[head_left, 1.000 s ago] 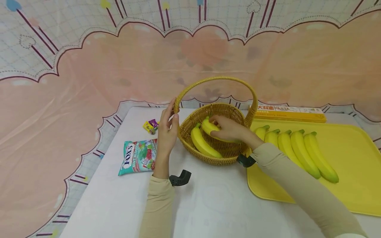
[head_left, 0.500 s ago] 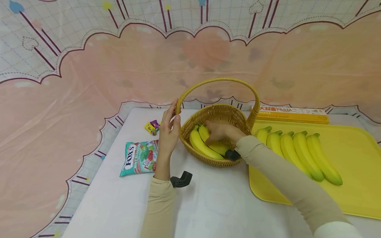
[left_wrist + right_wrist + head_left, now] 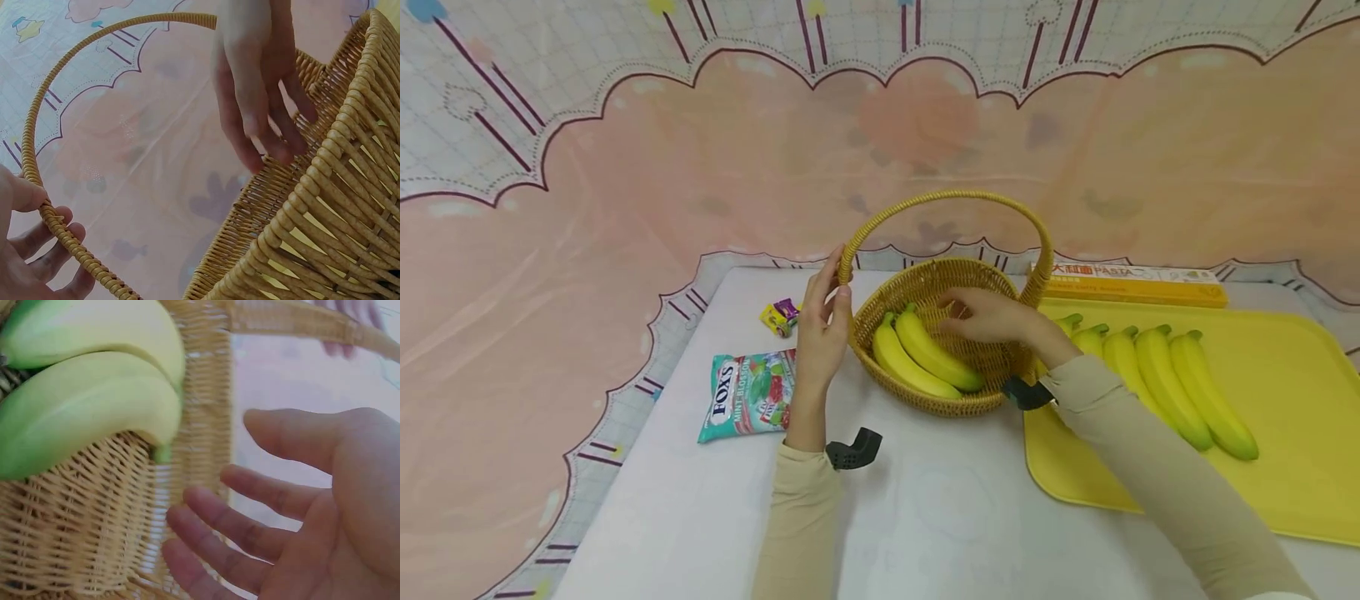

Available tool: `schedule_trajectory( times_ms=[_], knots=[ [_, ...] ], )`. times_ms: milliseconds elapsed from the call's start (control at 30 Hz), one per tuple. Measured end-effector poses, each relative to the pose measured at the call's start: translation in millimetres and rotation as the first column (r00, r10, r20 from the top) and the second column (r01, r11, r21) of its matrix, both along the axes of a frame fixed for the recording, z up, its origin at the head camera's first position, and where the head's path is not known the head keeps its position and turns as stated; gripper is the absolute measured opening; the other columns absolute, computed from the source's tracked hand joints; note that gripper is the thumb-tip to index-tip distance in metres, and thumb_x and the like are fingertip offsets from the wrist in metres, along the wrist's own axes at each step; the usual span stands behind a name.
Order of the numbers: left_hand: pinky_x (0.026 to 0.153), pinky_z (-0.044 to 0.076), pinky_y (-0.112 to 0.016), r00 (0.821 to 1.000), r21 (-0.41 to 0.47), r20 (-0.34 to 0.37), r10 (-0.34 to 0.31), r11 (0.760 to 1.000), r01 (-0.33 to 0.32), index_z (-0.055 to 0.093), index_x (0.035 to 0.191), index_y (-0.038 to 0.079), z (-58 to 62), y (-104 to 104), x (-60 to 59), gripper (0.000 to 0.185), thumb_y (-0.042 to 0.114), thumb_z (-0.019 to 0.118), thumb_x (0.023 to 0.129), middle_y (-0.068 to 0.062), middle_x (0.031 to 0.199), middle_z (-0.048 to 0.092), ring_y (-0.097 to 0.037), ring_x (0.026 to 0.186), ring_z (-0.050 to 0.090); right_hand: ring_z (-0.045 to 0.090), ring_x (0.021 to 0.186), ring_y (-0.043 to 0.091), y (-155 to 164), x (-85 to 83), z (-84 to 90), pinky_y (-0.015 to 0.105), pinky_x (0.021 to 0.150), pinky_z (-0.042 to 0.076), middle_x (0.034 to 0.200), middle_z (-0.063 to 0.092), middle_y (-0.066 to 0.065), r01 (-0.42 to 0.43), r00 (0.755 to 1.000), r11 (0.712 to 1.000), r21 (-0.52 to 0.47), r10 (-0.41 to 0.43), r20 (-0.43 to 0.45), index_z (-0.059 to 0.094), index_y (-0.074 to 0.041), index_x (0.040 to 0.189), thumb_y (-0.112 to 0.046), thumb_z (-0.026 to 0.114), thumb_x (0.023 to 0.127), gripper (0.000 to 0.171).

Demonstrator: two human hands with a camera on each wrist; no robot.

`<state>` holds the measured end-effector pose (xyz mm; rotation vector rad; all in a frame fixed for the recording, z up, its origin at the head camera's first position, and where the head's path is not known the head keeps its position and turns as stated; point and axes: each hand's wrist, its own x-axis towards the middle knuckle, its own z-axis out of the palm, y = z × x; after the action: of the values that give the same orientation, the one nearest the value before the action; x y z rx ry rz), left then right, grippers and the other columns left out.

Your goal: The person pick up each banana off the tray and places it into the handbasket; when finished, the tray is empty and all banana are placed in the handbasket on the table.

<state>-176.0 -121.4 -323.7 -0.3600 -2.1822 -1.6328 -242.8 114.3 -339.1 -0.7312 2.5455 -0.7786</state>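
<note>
A yellow wicker basket (image 3: pixel 951 407) stands on the white table, with two bananas (image 3: pixel 935 355) lying side by side in its left half. My left hand (image 3: pixel 822 346) holds the left side of the arched handle (image 3: pixel 78 250), thumb on one side and fingers on the other. Over the right half of the basket is my right hand (image 3: pixel 992 317), its fingers loosely spread and nothing in them. In the right wrist view that palm (image 3: pixel 312 550) faces the bananas (image 3: pixel 87 406), apart from their stems.
On the right a yellow tray (image 3: pixel 1292 400) bears several bananas (image 3: pixel 1210 400) in a row. Behind it lies a pasta box (image 3: pixel 1135 288). To the left are a teal Fox's candy bag (image 3: pixel 748 393), partly behind the left arm, and small wrapped candies (image 3: pixel 778 318).
My right hand set the second banana down beside the first, let go of it, and drew back up and to the right. The left hand stays on the handle.
</note>
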Motion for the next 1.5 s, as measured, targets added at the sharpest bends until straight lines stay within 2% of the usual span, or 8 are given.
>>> schedule_trajectory(
  times_ms=[200, 467, 800, 1000, 1067, 1233, 1400, 1500],
  knots=[
    [0.105, 0.044, -0.041, 1.0, 0.004, 0.019, 0.005, 1.0, -0.005, 0.037, 0.145, 0.009, -0.1, -2, -1.0, 0.046, 0.008, 0.041, 0.1, -0.018, 0.134, 0.047, -0.027, 0.125, 0.048, 0.054, 0.116, 0.029, 36, 20.7, 1.6, 0.046, 0.097, 0.046, 0.127, 0.057, 0.015, 0.103, 0.994, 0.976, -0.192, -0.106, -0.004, 0.049, -0.007, 0.133, -0.029, 0.051, 0.098, 0.041],
    [0.105, 0.044, -0.042, 1.0, 0.0, 0.008, 0.017, 1.0, -0.017, 0.037, 0.146, 0.009, 0.5, -5, 0.9, 0.046, 0.01, 0.043, 0.1, -0.02, 0.131, 0.048, -0.027, 0.125, 0.048, 0.054, 0.116, 0.03, 84, 52.6, 2.3, 0.05, 0.096, 0.046, 0.127, 0.056, 0.016, 0.233, 0.966, 0.925, -0.3, -0.256, -0.039, 0.052, -0.005, 0.131, -0.03, 0.047, 0.099, 0.041],
    [0.103, 0.045, -0.04, 1.0, 0.021, 0.022, 0.006, 1.0, -0.007, 0.038, 0.146, 0.012, -1.4, -2, 0.1, 0.046, 0.013, 0.044, 0.1, -0.018, 0.132, 0.048, -0.023, 0.126, 0.048, 0.046, 0.118, 0.039, 163, 84.1, -8.5, 0.058, 0.093, 0.04, 0.135, 0.046, 0.022, 0.449, 0.871, 0.866, -0.218, -0.479, -0.11, 0.042, -0.004, 0.137, -0.034, 0.044, 0.1, 0.049],
    [0.1, 0.047, -0.043, 1.0, 0.021, 0.02, 0.002, 1.0, -0.002, 0.038, 0.145, 0.011, -1.6, 0, -2.1, 0.046, 0.009, 0.044, 0.1, -0.018, 0.133, 0.048, -0.025, 0.126, 0.048, 0.039, 0.115, 0.049, 210, 93.6, -38.8, 0.061, 0.085, 0.038, 0.133, 0.036, 0.035, 0.558, 0.786, 0.805, -0.201, -0.59, -0.183, 0.039, 0.007, 0.136, -0.025, 0.043, 0.1, 0.049],
    [0.099, 0.048, -0.044, 1.0, 0.012, 0.018, 0.009, 1.0, -0.009, 0.038, 0.145, 0.011, -1.3, 0, -2.3, 0.046, 0.01, 0.044, 0.1, -0.017, 0.133, 0.048, -0.025, 0.126, 0.048, 0.037, 0.113, 0.053, 221, 94.3, -50.4, 0.065, 0.084, 0.036, 0.13, 0.032, 0.04, 0.578, 0.77, 0.796, -0.182, -0.605, -0.201, 0.037, 0.011, 0.135, -0.022, 0.044, 0.099, 0.05],
    [0.102, 0.046, -0.044, 1.0, 0.007, 0.018, 0.006, 1.0, -0.006, 0.038, 0.145, 0.012, -0.9, 0, -1.7, 0.045, 0.011, 0.044, 0.1, -0.016, 0.135, 0.047, -0.026, 0.125, 0.048, 0.035, 0.111, 0.057, 238, 97.7, -69.3, 0.066, 0.084, 0.034, 0.128, 0.028, 0.045, 0.605, 0.773, 0.789, -0.106, -0.614, -0.157, 0.026, 0.013, 0.14, -0.026, 0.044, 0.098, 0.06],
    [0.102, 0.046, -0.044, 1.0, 0.012, 0.022, 0.005, 1.0, -0.005, 0.039, 0.145, 0.012, -1.5, 1, -1.2, 0.046, 0.009, 0.043, 0.1, -0.016, 0.135, 0.047, -0.026, 0.125, 0.048, 0.034, 0.114, 0.057, 244, 100.3, -72.2, 0.065, 0.084, 0.036, 0.133, 0.027, 0.044, 0.625, 0.777, 0.779, -0.05, -0.627, -0.055, 0.014, 0.01, 0.146, -0.036, 0.039, 0.099, 0.07],
    [0.101, 0.046, -0.045, 1.0, 0.012, 0.021, 0.007, 1.0, -0.007, 0.039, 0.145, 0.011, -1.7, 0, -1.3, 0.046, 0.008, 0.043, 0.1, -0.018, 0.133, 0.048, -0.026, 0.124, 0.049, 0.035, 0.114, 0.057, 245, 100.7, -70.6, 0.064, 0.084, 0.037, 0.134, 0.028, 0.044, 0.629, 0.775, 0.776, -0.045, -0.631, -0.041, 0.014, 0.008, 0.146, -0.038, 0.039, 0.099, 0.071]
  ],
)
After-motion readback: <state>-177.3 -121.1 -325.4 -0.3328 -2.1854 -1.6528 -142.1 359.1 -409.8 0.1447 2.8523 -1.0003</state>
